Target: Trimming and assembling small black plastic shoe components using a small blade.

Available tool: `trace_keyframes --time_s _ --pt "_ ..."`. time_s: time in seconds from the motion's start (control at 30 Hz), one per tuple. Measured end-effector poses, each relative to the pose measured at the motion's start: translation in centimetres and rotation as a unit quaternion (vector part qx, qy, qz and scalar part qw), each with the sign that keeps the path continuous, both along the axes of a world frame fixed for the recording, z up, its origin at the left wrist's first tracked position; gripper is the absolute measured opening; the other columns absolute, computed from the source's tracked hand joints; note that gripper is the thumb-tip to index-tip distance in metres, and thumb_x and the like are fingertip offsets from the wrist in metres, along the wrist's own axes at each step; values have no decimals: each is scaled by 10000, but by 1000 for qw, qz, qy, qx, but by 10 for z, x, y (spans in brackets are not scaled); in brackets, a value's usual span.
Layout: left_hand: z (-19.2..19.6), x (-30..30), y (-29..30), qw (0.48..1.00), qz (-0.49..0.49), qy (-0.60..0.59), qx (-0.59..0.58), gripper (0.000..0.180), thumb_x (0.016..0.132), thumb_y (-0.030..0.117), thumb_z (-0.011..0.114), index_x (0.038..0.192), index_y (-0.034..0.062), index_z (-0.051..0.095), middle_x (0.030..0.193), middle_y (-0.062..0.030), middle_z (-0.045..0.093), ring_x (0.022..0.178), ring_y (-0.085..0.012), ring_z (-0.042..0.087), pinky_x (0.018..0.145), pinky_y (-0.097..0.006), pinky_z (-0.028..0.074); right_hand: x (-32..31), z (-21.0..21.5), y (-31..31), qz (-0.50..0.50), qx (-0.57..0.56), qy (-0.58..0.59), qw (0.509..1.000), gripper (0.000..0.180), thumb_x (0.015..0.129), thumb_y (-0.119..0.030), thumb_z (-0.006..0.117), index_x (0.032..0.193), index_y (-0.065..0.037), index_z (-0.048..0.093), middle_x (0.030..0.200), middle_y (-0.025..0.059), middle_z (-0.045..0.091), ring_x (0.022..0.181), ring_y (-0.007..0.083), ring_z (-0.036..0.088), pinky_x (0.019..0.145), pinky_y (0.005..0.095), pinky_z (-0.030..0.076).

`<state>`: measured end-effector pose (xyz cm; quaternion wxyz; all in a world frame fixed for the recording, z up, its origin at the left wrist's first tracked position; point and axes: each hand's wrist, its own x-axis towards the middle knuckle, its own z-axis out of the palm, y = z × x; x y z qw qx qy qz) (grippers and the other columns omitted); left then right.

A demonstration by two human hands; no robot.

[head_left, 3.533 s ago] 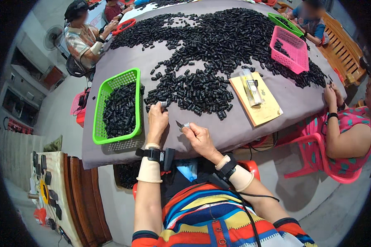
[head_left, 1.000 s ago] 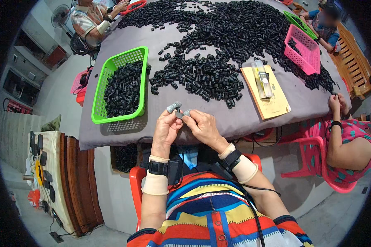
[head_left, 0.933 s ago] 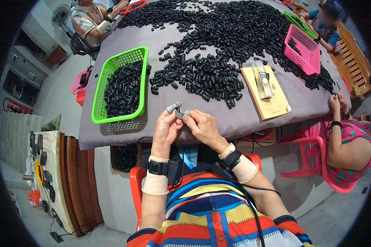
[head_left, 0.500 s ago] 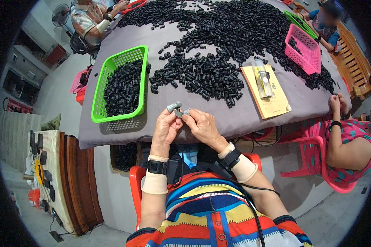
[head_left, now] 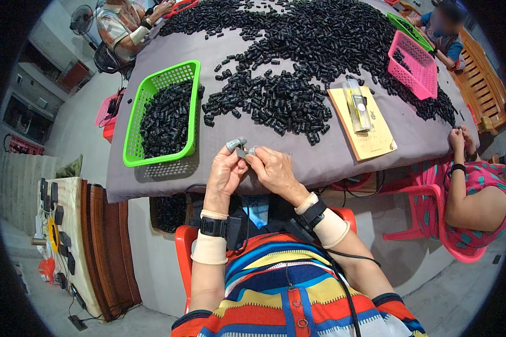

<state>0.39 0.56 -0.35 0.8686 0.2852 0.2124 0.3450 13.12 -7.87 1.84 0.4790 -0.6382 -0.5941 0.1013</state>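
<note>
My left hand (head_left: 225,171) and my right hand (head_left: 272,171) meet over the near edge of the grey table (head_left: 320,163). Both pinch one small black part (head_left: 242,152) between grey-covered fingertips. Just beyond my hands lies a heap of small black cylindrical parts (head_left: 281,101). A green basket (head_left: 162,112) filled with the same black parts stands to the left of my hands.
A yellow board (head_left: 362,121) with a clear tube on it lies to the right. A pink basket (head_left: 415,64) and another green basket (head_left: 405,25) stand farther back. Other people sit at the right edge (head_left: 472,185), far left (head_left: 123,25) and far right (head_left: 441,28).
3.5 s ago my hands were apart at the pile's near edge; they have since come together at the table edge on one small part. Over the last second nothing visibly moved.
</note>
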Motion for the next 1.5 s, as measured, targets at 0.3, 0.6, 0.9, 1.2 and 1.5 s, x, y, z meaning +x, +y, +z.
trace_keyframes --time_s 0.3,0.6,0.9,1.2,1.5 --pt "-1 1 2 1000 -7 10 -7 256 871 19 520 1126 2 534 844 -56 596 594 -78 515 514 -192 438 -2 0 2 -10 16 -11 1000 228 841 -215 568 700 -44 516 649 125 546 587 330 557 483 410 401" --pt "1 0 1 1000 -13 20 -8 252 880 11 496 1129 2 530 840 -44 585 592 -71 495 514 -196 433 -7 -2 4 -31 26 -31 999 222 842 -231 569 711 -59 519 662 112 557 592 327 563 481 411 417" --pt "5 -1 1 999 -16 23 -15 239 880 20 504 1115 7 539 830 -41 584 585 -71 491 503 -193 414 0 -1 0 -6 31 -18 999 212 837 -219 577 712 -59 516 652 108 547 575 319 556 470 402 407" --pt "4 -1 1 1000 -16 7 -18 211 898 47 489 1096 7 550 793 -44 575 593 -87 508 517 -211 424 -4 -2 4 -21 27 -25 999 207 837 -224 577 716 -66 520 668 112 557 588 333 559 475 410 413" --pt "40 -5 -5 991 67 101 51 169 856 55 567 1021 25 584 747 -43 579 542 -114 538 443 -227 433 5 -3 -1 -32 -8 160 987 272 879 -243 538 723 -26 490 621 159 537 565 350 534 490 401 383"
